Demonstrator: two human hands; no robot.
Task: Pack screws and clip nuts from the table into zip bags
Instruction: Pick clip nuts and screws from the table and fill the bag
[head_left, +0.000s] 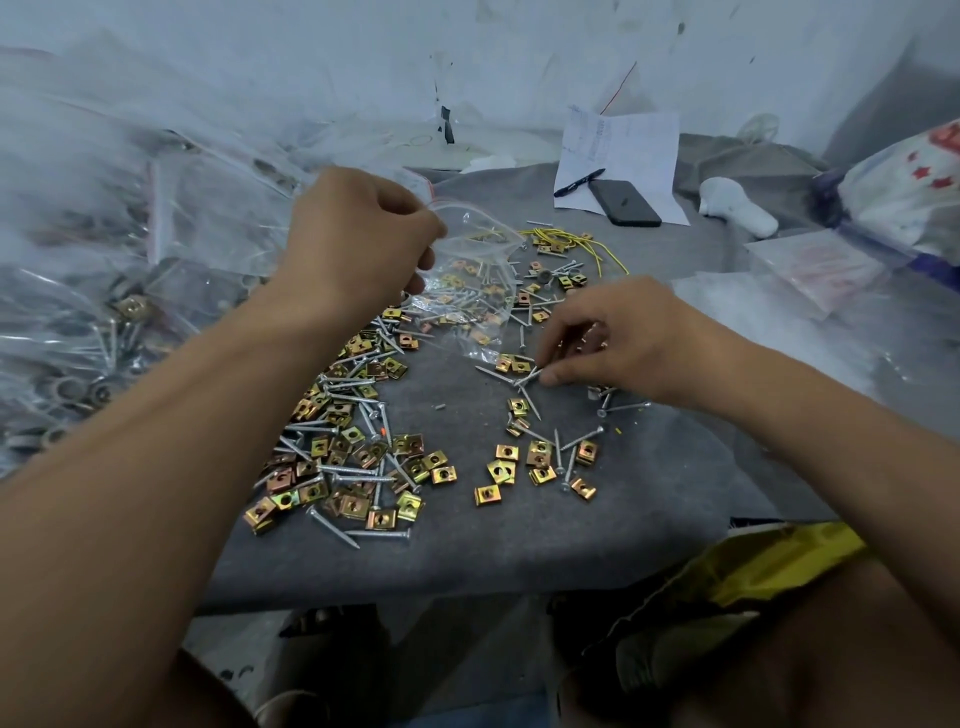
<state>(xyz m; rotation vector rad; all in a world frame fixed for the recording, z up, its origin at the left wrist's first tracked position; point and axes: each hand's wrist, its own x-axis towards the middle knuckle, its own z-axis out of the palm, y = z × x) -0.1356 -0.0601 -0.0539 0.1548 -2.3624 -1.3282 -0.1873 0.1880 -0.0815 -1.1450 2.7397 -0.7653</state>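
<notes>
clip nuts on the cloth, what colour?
Brassy gold-yellow clip nuts, some with a coppery tint; head view.

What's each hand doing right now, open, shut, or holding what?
Left hand: pinches the zip bag by its mouth, above the table.
Right hand: fingertips pinch screws on the grey cloth.

Single head-worn wide-angle view. Looks forward and down from close above the counter (519, 561). Wall behind fills the frame top.
</notes>
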